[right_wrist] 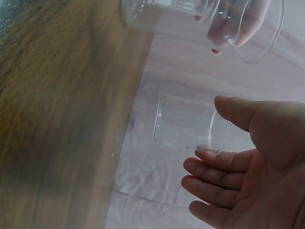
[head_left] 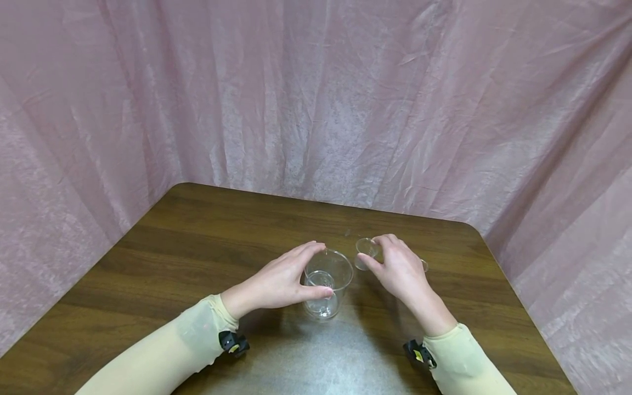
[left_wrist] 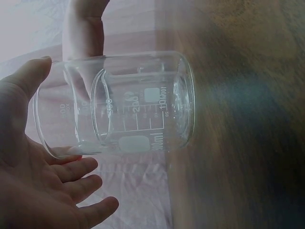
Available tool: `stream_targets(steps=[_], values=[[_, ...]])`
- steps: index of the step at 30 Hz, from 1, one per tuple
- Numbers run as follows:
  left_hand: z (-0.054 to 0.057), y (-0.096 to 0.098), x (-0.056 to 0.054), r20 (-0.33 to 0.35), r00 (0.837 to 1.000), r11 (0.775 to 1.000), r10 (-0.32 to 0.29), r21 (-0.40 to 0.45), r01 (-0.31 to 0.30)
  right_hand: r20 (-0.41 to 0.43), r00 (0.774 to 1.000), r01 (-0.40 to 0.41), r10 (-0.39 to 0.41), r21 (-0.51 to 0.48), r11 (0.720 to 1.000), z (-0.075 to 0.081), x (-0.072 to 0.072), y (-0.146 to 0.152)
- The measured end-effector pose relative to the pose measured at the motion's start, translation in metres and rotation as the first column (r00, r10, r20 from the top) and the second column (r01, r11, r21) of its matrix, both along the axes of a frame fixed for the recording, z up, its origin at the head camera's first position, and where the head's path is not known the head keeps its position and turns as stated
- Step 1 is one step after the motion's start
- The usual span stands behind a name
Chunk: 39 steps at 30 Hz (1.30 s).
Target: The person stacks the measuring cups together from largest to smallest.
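At the middle of the table, my left hand [head_left: 281,280] grips a large clear glass beaker [head_left: 340,274] near its rim, thumb on the near side and fingers on the far side. White markings and smaller glass rims show through its wall in the left wrist view, so at least one smaller beaker [left_wrist: 138,107] sits inside it. My right hand [head_left: 399,269] pinches a small clear beaker [right_wrist: 188,121] near its rim between thumb and index finger. That beaker is upright, held above the table, just right of the large one. The other right fingers extend past it.
A curved glass edge [head_left: 424,265] shows just right of my right hand, mostly hidden by it. A faint transparent glint [head_left: 348,232] lies behind the beakers; its kind is unclear. The brown wooden table [head_left: 197,236] ends before a pink curtain [head_left: 306,109].
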<state>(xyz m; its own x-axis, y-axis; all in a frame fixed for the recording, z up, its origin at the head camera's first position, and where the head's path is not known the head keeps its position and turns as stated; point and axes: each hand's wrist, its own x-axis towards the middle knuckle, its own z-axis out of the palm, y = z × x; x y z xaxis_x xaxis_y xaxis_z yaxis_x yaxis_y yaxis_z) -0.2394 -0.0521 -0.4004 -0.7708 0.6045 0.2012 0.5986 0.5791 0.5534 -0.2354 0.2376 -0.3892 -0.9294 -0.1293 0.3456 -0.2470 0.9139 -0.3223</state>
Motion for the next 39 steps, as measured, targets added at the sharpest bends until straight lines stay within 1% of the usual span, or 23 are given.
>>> stream_targets(steps=[5,9,17,24,27,31,39], values=[[0.001,-0.001,0.000,-0.014,1.000,1.000,-0.005,-0.001,0.005,0.000,1.000,0.004,-0.004,-0.002,1.000,0.004,0.002,-0.002],[0.002,-0.001,0.001,-0.010,1.000,1.000,-0.003,-0.003,0.003,-0.001,1.000,0.004,-0.004,-0.002,1.000,0.007,0.004,-0.004],[0.001,0.001,0.000,-0.019,1.000,1.000,-0.004,0.003,0.004,-0.032,0.999,-0.004,0.004,-0.016,1.000,0.012,0.007,-0.003],[0.000,0.003,-0.001,-0.012,1.000,1.000,-0.009,0.007,0.009,-0.036,0.999,-0.010,0.008,-0.042,0.999,0.015,0.010,-0.002],[0.001,0.003,0.000,-0.013,1.000,1.000,-0.010,0.012,0.010,-0.042,0.999,-0.010,0.008,-0.050,0.999,0.017,0.012,-0.002],[0.002,0.003,0.002,-0.008,1.000,1.000,-0.006,0.014,0.006,-0.044,0.999,-0.012,0.010,-0.051,0.999,0.020,0.013,-0.003],[0.002,0.003,0.003,-0.010,1.000,1.000,-0.014,0.018,0.014,-0.043,0.999,-0.020,0.017,-0.056,0.998,0.026,0.016,-0.005]])
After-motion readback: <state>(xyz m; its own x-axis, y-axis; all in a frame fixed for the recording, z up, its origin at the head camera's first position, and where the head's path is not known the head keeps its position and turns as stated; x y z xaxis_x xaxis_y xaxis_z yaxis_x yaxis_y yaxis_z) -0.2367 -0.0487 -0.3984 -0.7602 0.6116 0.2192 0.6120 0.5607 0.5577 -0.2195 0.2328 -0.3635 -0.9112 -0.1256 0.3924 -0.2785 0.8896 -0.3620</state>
